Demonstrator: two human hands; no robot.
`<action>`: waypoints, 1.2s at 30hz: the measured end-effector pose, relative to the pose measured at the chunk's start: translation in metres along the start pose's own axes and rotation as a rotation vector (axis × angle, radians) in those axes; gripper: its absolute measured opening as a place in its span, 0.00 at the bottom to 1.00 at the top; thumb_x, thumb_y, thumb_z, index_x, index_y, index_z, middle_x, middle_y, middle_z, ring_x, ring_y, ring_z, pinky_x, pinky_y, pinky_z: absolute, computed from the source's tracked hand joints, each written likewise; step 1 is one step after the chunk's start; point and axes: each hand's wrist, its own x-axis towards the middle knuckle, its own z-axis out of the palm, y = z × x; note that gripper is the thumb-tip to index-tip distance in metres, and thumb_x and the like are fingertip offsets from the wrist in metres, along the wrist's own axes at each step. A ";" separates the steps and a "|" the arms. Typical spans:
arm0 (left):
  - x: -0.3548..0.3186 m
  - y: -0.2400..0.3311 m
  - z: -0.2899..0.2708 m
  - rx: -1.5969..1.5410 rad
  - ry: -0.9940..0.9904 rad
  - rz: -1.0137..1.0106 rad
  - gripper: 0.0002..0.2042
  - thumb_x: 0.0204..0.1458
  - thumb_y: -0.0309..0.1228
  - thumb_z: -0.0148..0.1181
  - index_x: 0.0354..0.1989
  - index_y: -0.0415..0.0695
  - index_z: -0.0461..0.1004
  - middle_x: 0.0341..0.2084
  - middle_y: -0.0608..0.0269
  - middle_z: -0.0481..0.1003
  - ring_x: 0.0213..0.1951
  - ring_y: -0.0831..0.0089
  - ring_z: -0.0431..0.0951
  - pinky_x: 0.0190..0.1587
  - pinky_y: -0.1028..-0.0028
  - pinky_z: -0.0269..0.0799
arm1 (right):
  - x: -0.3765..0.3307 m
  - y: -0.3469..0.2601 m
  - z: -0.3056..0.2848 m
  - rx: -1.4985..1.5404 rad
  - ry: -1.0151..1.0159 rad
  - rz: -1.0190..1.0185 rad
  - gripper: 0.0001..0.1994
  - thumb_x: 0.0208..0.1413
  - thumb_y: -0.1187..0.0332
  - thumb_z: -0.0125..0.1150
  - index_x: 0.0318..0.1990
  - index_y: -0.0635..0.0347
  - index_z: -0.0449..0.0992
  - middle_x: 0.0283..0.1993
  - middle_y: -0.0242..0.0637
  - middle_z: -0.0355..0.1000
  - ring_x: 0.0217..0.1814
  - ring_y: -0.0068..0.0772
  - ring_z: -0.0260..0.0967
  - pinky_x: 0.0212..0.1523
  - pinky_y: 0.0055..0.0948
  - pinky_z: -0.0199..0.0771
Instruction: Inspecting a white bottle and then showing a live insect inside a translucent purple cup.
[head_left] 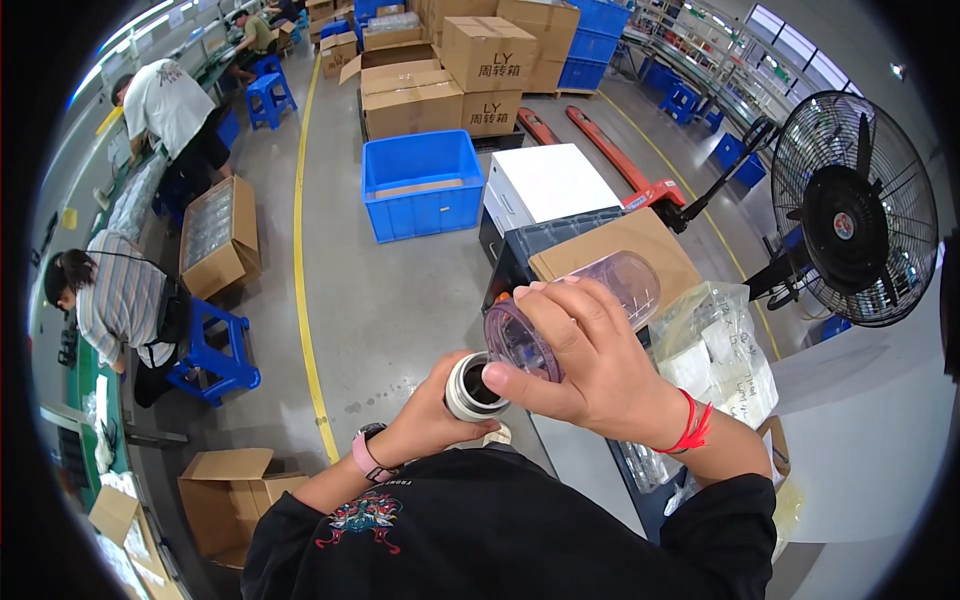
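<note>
My left hand is wrapped round a white cylindrical body with a round, dark open mouth facing up. In my right hand is a see-through purple cup, tilted, with its wide, darker purple end close to the white body's mouth. Pale marks show on the cup's wall. My right thumb lies near the rim of the mouth; whether the two parts touch I cannot tell. The right palm hides the middle of the cup.
A cardboard sheet and a plastic bag lie to my right, by a large black fan. Ahead stand a blue crate, stacked cartons and a red pallet jack. Two people work at the left bench, near blue stools.
</note>
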 end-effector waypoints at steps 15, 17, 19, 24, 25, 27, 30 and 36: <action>-0.002 -0.007 0.001 -0.036 -0.004 0.043 0.37 0.34 0.25 0.73 0.55 0.41 0.58 0.47 0.61 0.66 0.50 0.72 0.68 0.53 0.72 0.64 | -0.005 0.001 0.000 0.176 0.038 0.162 0.38 0.33 0.71 0.69 0.58 0.43 0.63 0.53 0.48 0.60 0.50 0.45 0.63 0.50 0.43 0.65; -0.004 -0.004 0.002 0.032 0.029 0.076 0.37 0.34 0.26 0.73 0.55 0.41 0.59 0.47 0.61 0.66 0.51 0.72 0.67 0.54 0.72 0.62 | -0.008 0.002 0.001 0.309 0.081 0.247 0.42 0.30 0.72 0.72 0.59 0.50 0.60 0.54 0.49 0.59 0.51 0.48 0.63 0.50 0.43 0.64; -0.009 -0.002 0.000 0.048 0.040 0.096 0.37 0.34 0.27 0.74 0.55 0.42 0.59 0.47 0.62 0.66 0.51 0.72 0.67 0.54 0.72 0.62 | -0.018 0.005 0.004 0.496 0.124 0.370 0.51 0.30 0.74 0.75 0.64 0.63 0.46 0.57 0.51 0.57 0.55 0.49 0.62 0.53 0.41 0.64; 0.003 0.003 -0.038 0.114 0.154 0.107 0.37 0.34 0.28 0.74 0.54 0.40 0.59 0.45 0.62 0.67 0.50 0.73 0.67 0.53 0.71 0.63 | -0.036 -0.005 0.004 0.713 0.392 0.560 0.59 0.32 0.75 0.74 0.66 0.56 0.31 0.59 0.46 0.55 0.59 0.41 0.61 0.59 0.40 0.64; 0.013 0.005 -0.039 0.119 0.196 0.061 0.36 0.35 0.29 0.74 0.54 0.40 0.59 0.46 0.61 0.67 0.50 0.73 0.67 0.53 0.71 0.63 | -0.040 -0.007 0.003 0.746 0.470 0.642 0.59 0.32 0.76 0.74 0.67 0.56 0.30 0.59 0.46 0.55 0.59 0.41 0.61 0.59 0.40 0.64; 0.017 0.007 -0.021 0.155 0.145 0.162 0.38 0.35 0.30 0.74 0.55 0.40 0.58 0.47 0.60 0.66 0.53 0.71 0.66 0.55 0.70 0.61 | -0.045 -0.014 0.002 0.790 0.572 0.752 0.60 0.31 0.77 0.73 0.67 0.55 0.30 0.59 0.46 0.55 0.60 0.41 0.60 0.59 0.40 0.64; -0.004 0.001 -0.008 0.003 0.082 0.170 0.38 0.36 0.30 0.74 0.57 0.41 0.57 0.50 0.60 0.65 0.54 0.73 0.65 0.56 0.70 0.60 | -0.052 -0.019 0.004 0.727 0.553 0.833 0.59 0.31 0.79 0.72 0.67 0.55 0.31 0.59 0.45 0.54 0.60 0.40 0.59 0.59 0.38 0.63; 0.002 0.000 -0.023 0.143 0.063 0.112 0.39 0.36 0.29 0.73 0.57 0.41 0.57 0.50 0.61 0.67 0.52 0.73 0.66 0.56 0.69 0.62 | -0.071 -0.015 0.006 0.608 0.640 0.943 0.58 0.32 0.70 0.75 0.68 0.54 0.35 0.59 0.42 0.57 0.60 0.37 0.58 0.61 0.36 0.56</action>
